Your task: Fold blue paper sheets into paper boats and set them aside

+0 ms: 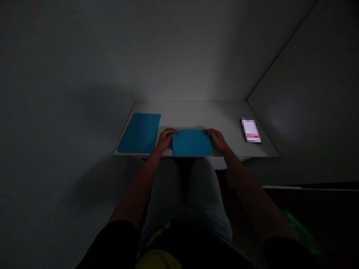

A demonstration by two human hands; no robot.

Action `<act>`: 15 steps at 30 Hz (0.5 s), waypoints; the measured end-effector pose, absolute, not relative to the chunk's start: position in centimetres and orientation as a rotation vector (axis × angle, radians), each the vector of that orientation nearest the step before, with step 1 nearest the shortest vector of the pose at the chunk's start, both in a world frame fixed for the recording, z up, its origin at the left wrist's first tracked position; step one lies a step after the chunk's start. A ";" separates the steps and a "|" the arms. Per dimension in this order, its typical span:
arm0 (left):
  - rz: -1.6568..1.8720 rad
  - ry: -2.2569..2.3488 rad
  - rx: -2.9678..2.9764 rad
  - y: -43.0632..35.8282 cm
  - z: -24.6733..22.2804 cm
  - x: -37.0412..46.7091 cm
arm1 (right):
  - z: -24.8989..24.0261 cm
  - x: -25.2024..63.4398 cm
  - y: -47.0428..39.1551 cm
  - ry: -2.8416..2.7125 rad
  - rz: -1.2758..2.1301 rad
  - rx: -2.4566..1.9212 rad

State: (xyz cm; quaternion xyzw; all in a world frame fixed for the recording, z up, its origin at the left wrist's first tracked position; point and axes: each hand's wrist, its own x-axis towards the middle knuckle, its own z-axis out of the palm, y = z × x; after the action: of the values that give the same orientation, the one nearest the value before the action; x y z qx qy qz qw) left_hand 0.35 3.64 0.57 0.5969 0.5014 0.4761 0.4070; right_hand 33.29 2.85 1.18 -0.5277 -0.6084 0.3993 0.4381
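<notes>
A blue sheet of paper [192,143] lies wider than it is deep at the table's front edge, directly before me. It takes up less depth than the other blue paper and looks folded, though the fold itself is hard to make out. My left hand [165,140] grips its far left corner, fingertips on the top edge. At the far right corner, my right hand [218,139] has its fingers closed on the paper in the same way. To the left of my left hand lies a stack of blue paper [140,132], its edges slightly uneven.
The narrow white table [193,112] stands against a wall at the back and another at the right. A phone with a lit, blurred screen [251,130] rests near its right end. My legs are under the front edge. Something green [301,229] shows dimly at lower right.
</notes>
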 end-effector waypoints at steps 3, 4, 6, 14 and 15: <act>1.224 1.306 1.479 3.7 0.4 0.5 | 1.1 33.2 2.7 -1.605 0.983 -1.343; 1.249 1.324 1.457 3.7 0.3 0.6 | 1.0 33.2 2.7 -1.625 0.969 -1.344; 1.314 1.360 1.442 3.7 0.2 0.8 | 0.7 33.3 2.7 -1.649 0.926 -1.337; 1.094 1.378 2.031 1.3 0.6 4.1 | -0.4 33.2 3.4 -1.849 0.544 -1.303; 1.035 1.354 2.101 0.9 0.6 4.7 | -0.5 33.1 3.4 -1.875 0.471 -1.315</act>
State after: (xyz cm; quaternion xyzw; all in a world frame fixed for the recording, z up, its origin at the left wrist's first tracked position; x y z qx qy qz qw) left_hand 4.70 0.90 0.59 0.7582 0.4888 0.3734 0.2164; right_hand 33.09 3.42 -0.47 -0.5175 -0.7380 0.1854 0.3913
